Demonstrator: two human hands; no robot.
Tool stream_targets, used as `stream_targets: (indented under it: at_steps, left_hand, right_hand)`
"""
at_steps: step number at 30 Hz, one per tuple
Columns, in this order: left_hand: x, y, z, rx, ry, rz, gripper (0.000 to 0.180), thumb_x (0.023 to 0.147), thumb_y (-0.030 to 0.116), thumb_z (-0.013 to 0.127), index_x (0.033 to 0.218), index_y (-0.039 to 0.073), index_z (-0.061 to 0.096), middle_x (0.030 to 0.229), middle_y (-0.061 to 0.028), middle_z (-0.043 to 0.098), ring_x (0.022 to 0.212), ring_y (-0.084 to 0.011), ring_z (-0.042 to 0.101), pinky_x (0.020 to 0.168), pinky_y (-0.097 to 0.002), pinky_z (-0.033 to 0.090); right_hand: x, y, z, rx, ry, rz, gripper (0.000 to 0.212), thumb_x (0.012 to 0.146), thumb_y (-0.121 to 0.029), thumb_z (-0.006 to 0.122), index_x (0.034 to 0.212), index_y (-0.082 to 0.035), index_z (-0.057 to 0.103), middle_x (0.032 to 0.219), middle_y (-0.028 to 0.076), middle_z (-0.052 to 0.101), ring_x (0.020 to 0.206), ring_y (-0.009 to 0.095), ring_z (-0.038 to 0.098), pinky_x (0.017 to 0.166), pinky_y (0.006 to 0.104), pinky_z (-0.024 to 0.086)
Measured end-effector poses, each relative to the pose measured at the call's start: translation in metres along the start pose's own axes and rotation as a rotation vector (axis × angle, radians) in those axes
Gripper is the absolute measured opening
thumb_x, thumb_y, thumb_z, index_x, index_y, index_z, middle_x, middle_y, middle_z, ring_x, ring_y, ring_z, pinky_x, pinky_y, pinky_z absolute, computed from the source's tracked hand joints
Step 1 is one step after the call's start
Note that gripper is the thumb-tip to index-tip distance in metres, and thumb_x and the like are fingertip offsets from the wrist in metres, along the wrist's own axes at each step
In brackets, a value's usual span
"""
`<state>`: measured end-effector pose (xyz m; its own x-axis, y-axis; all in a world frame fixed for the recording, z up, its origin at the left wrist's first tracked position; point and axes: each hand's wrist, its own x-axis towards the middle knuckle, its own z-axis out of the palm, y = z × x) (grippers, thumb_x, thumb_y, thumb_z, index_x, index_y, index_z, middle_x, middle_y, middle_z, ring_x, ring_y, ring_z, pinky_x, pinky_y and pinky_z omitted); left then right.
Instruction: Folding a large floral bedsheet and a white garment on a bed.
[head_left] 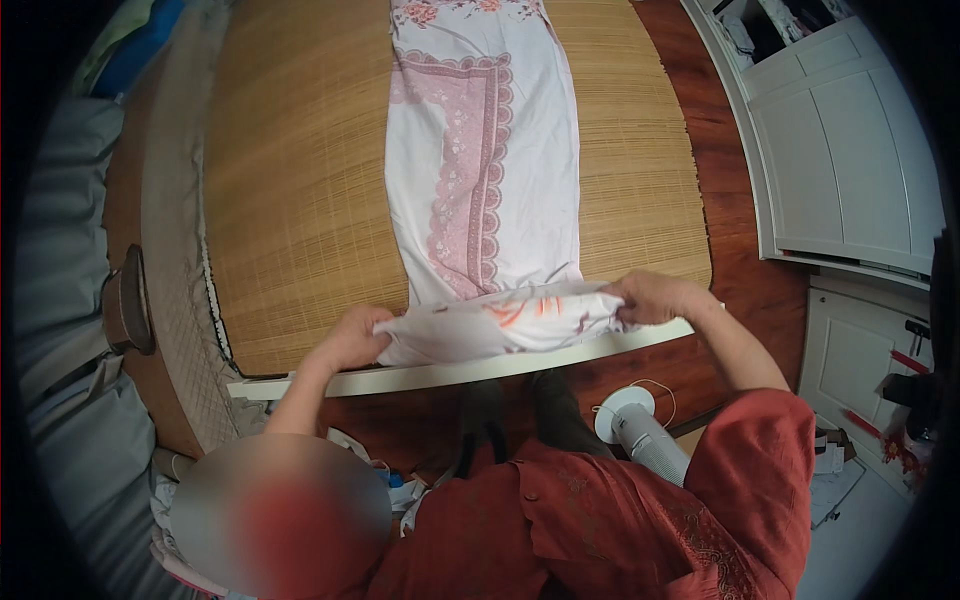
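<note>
A long white bed sheet (540,180) with a pink lace-like print and orange flowers lies in a folded strip down the middle of a bamboo mat (310,180). Its near end is doubled back into a thick, slightly puffed fold at the bed's white edge (440,376). My left hand (352,338) grips the left corner of that fold, fingers closed and partly hidden by the cloth. At the right corner, my right hand (655,298) pinches the fabric. Between both hands the fold stretches across, a little lower on the left.
White cabinets (835,150) line the right side past a strip of red-brown wood floor (735,200). Near my legs stands a white cylindrical appliance (645,440) with a cord. On the left, a brown hat (128,300) rests beside a quilted beige cover (170,230) and grey curtains (70,220).
</note>
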<state>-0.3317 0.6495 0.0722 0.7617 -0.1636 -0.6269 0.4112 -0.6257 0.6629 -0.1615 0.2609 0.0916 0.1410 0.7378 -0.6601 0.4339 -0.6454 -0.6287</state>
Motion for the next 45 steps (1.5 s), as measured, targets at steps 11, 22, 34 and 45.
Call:
stream_targets:
  at_steps: [11,22,34,45]
  left_hand:
    - [0.114,-0.021,-0.054,-0.246,0.369,-0.109,0.023,0.077,0.009,0.051,0.096,-0.002,0.058,0.077,-0.0048,0.062,0.066,-0.0105,0.055,0.061,-0.0252,0.045]
    - [0.147,-0.046,0.08,0.572,0.634,0.102,0.07,0.077,0.038,0.058,0.132,0.008,0.027,0.138,-0.0161,0.02,0.128,-0.03,0.02,0.102,-0.0423,0.021]
    - [0.185,-0.117,0.079,0.572,0.638,-0.053,0.074,0.079,0.043,0.052,0.135,0.007,0.019,0.141,-0.0122,0.016,0.131,-0.0258,0.015,0.104,-0.0444,0.014]
    - [0.142,-0.152,0.108,0.766,0.526,0.334,0.05,0.072,-0.002,0.047,0.121,0.002,0.04,0.131,-0.015,0.036,0.121,-0.0296,0.034,0.094,-0.0411,0.036]
  right_hand:
    - [0.078,0.061,-0.074,0.187,0.423,0.226,0.048,0.074,-0.006,0.055,0.121,-0.008,0.043,0.088,0.016,0.059,0.082,0.028,0.056,0.074,0.0351,0.045]
    - [0.161,0.033,0.062,-0.431,1.012,0.167,0.058,0.073,-0.029,0.062,0.125,-0.017,0.04,0.128,0.017,0.036,0.116,0.033,0.036,0.091,0.0519,0.031]
    - [0.234,0.139,0.021,-0.673,1.0,0.098,0.058,0.077,-0.043,0.053,0.125,-0.014,0.04,0.132,0.014,0.032,0.123,0.029,0.028,0.1,0.0489,0.02]
    - [0.148,0.107,0.109,-0.662,0.574,0.089,0.082,0.056,-0.011,0.07,0.129,-0.018,0.034,0.134,0.013,0.028,0.121,0.039,0.025,0.097,0.0554,0.022]
